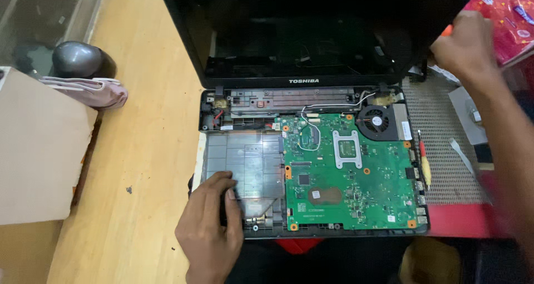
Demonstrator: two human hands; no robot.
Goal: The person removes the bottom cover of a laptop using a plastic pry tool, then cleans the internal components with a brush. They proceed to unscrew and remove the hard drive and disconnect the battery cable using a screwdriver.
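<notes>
Nearest, the left hand [210, 231] rests at about seven o'clock on the opened laptop base [311, 161], fingers [222, 186] spread flat and grasping nothing, pressing the grey plastic tray [245, 164] beside the bare green circuit board [350, 170]. A slip toward three o'clock would, I judge, drag skin across exposed components, and static or pressure could harm them. Just past the board at three o'clock, a red-and-yellow screwdriver [424, 164] lies on the mesh mat [445, 150], touching the chassis edge; a nudge could roll it onto the board. Farther, at one o'clock, the cooling fan [375, 120] sits with loose white wires [334, 107] that could snag. Farthest, at two o'clock, the right hand [467, 47] is clenched around something orange, blurred; swinging it back carelessly could strike the dark screen [300, 39] on the wooden worktop [150, 150].
</notes>
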